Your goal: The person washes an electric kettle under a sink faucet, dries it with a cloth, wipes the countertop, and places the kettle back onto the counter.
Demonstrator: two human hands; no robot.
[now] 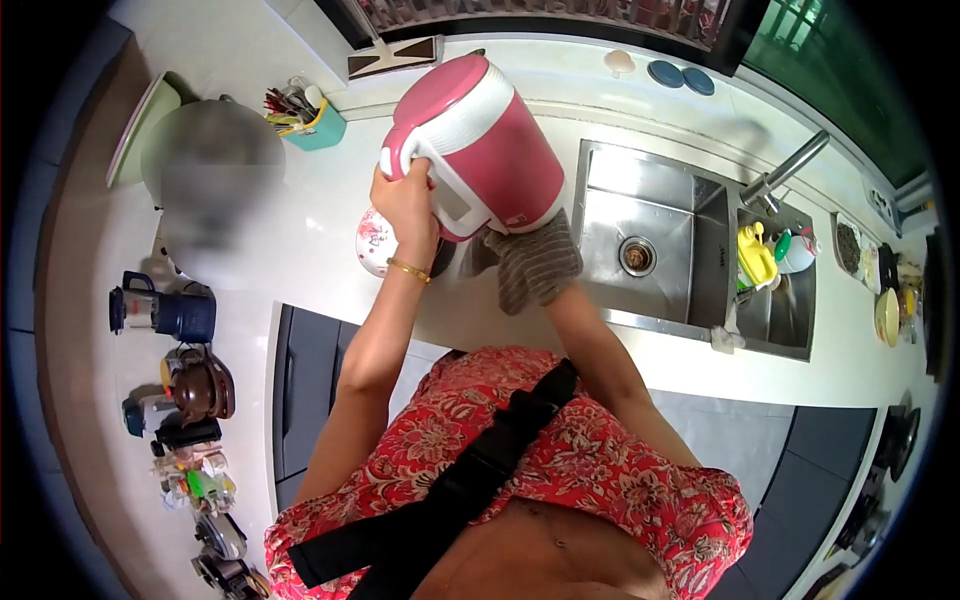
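Observation:
A large pink and white jug [505,150] is lifted above the counter, tilted, left of the sink. Around its white handle my left hand [408,205] is closed. Under the base of the jug lies a grey-brown striped cloth [535,265]. My right hand [550,275] is at that cloth, which covers its fingers. A white bowl with a red pattern [375,242] shows partly behind my left wrist.
A double steel sink [640,215] with a faucet [790,170] is at the right, with a yellow bottle [756,258] in its smaller basin. Utensils stand in a teal holder [318,127]. A blender [165,308] and a brown pot [200,383] are at the left.

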